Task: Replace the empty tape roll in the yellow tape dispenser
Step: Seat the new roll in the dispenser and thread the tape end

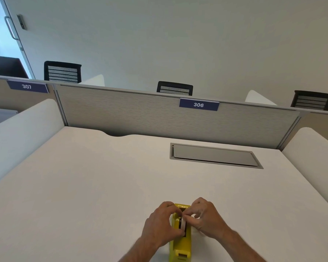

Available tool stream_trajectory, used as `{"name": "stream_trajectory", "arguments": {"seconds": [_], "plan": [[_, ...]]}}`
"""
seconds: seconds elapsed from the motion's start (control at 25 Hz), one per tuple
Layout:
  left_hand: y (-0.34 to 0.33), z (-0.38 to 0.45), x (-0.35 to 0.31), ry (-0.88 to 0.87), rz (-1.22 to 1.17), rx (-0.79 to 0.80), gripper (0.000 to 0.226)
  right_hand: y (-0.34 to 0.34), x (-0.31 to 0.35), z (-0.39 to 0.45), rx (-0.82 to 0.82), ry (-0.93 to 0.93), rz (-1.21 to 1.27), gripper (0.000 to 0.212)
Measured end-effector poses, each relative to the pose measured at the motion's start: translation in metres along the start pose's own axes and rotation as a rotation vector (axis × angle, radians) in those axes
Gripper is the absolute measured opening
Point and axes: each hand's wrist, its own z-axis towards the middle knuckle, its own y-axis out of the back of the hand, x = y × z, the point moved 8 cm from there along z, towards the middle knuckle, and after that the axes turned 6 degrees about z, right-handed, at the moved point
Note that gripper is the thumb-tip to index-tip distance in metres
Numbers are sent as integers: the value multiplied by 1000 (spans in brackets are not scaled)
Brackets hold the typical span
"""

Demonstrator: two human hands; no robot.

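A yellow tape dispenser [180, 244] stands lengthwise on the white desk [95, 182] near its front edge. A white tape roll [182, 223] sits on edge in the dispenser's slot. My left hand [160, 222] grips the dispenser's left side, its thumb and fingertips pressed on the roll. My right hand [204, 216] comes in from the right and pinches the roll's top with thumb and forefinger. Most of the roll is hidden by my fingers and the dispenser walls.
A grey flip cover [215, 155] for cables is set into the desk at the back right. White side dividers [17, 133] and a grey back partition [140, 114] labelled 306 enclose the desk. Black chairs stand beyond the partition.
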Motion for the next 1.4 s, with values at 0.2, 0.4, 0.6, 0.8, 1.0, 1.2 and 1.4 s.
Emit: {"name": "stream_trajectory", "arguments": {"seconds": [0.2,0.4,0.6,0.8,1.0,1.2,1.4], "plan": [[1,-1,1,3,-27,1,60,1,0,0,7,5,-16,23],[3,-2,-2,1,-11,-4,58,-3,4,-4,-2,31,-72,8],[6,-4,-4,-4,14,-16,54,-2,3,-6,-61,-4,-38,14],[8,-6,-7,-17,44,-40,52,-1,4,-5,-67,-29,25,12],[8,-6,-7,-15,48,-39,52,0,0,-4,-48,-49,33,18],[9,-6,-8,-21,49,-44,50,-1,-1,-5,-28,-58,39,14],[7,-5,-7,-13,46,-28,51,0,0,-3,-21,-43,33,16]]}}
